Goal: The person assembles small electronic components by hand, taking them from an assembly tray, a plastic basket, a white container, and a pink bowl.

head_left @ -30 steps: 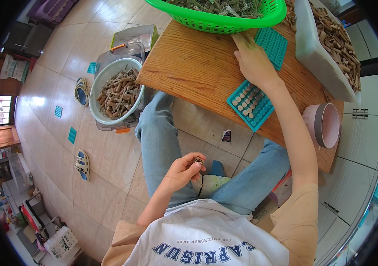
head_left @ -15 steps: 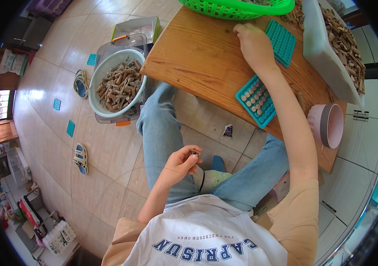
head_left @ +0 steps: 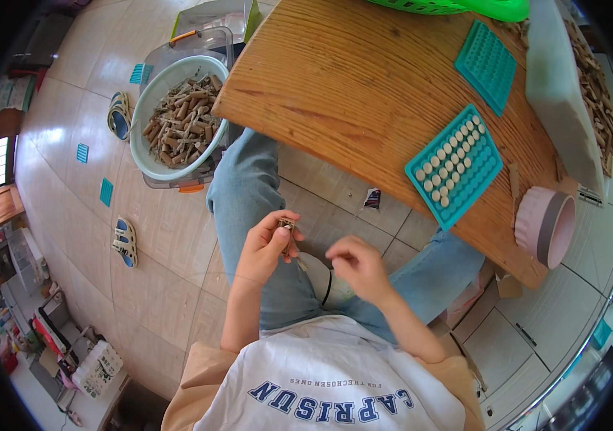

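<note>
Left hand (head_left: pixel 267 244): closed around a small brown piece (head_left: pixel 287 225)
Right hand (head_left: pixel 359 269): fingers bent, cannot tell if holding
White bowl (head_left: pixel 136 138): brown tubes (head_left: pixel 184 122)
Teal tray (head_left: pixel 475 181): pale discs (head_left: pixel 441 154)

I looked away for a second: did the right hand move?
Yes, the right hand has come back from over the wooden table toward the shirt and is now near the left hand.
</note>
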{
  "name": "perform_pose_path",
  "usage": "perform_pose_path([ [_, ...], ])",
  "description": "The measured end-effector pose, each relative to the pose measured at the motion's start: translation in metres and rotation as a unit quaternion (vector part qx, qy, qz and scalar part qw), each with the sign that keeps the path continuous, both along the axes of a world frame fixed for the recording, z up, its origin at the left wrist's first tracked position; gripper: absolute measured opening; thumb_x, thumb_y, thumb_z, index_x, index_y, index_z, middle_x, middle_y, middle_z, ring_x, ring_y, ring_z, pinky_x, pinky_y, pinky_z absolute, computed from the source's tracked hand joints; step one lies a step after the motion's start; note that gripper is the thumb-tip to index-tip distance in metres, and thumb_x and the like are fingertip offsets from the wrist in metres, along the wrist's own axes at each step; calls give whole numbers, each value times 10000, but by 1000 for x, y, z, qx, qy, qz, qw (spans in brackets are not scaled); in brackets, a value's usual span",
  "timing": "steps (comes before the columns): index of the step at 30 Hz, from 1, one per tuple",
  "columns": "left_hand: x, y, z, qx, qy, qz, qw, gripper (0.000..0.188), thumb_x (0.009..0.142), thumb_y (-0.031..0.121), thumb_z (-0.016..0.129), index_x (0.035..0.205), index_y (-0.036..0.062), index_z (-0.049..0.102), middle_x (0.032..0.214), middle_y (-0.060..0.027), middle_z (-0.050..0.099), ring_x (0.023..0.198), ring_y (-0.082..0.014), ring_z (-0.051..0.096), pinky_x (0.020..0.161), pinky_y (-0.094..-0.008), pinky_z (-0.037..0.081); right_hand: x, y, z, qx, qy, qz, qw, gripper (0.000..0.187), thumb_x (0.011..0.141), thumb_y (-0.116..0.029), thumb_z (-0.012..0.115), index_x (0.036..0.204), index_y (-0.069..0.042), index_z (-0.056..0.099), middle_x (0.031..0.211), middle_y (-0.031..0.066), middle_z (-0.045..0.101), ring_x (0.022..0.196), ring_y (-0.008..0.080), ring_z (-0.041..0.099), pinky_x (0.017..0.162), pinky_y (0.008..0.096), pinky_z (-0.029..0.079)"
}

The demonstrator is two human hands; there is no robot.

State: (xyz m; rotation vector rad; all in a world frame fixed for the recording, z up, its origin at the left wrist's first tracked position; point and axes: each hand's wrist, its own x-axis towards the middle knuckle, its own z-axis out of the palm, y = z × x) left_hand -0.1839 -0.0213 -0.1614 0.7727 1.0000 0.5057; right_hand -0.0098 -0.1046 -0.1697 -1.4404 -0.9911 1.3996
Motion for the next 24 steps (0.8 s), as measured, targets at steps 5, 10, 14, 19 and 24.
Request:
perform_pose_path([
  [5,13,26,-20,9,-33,34,999,267,878,224,430,1050,25,473,759,-58,546,545,-64,467,475,-184,381,-10,-33,-126,-166,109,-22,980,132,718,-17,496,836,-48,548,701,18,538,618,131,542,518,245,426],
  [10,24,32,-29,-15,-41,29,999,285,867,276,458,999,23,476,745,-59,545,540,-73,473,455,-189,386,-22,-29,-196,-140,65,12,988,130,724,-24,486,840,-46,541,717,30,540,629,141,545,523,255,429],
  [14,27,38,-21,-16,35,3,999,144,840,157,500,910,30,503,736,-49,543,541,-85,491,453,-208,403,-24,-21,-241,-102,23,42,994,129,729,-29,478,844,-44,535,731,39,542,639,150,548,526,263,431],
  [19,39,40,-17,102,112,4,988,178,802,96,539,961,16,524,848,-72,567,686,-144,536,570,-263,450,0,28,-294,-17,-47,65,997,128,734,-36,468,848,-42,528,747,50,545,650,160,551,531,273,434],
  [24,40,37,-24,180,157,-66,969,215,792,88,550,991,12,522,898,-80,566,753,-163,533,625,-279,452,2,25,-309,31,-118,70,990,128,740,-43,459,852,-40,520,764,61,547,662,170,554,535,283,437],
])
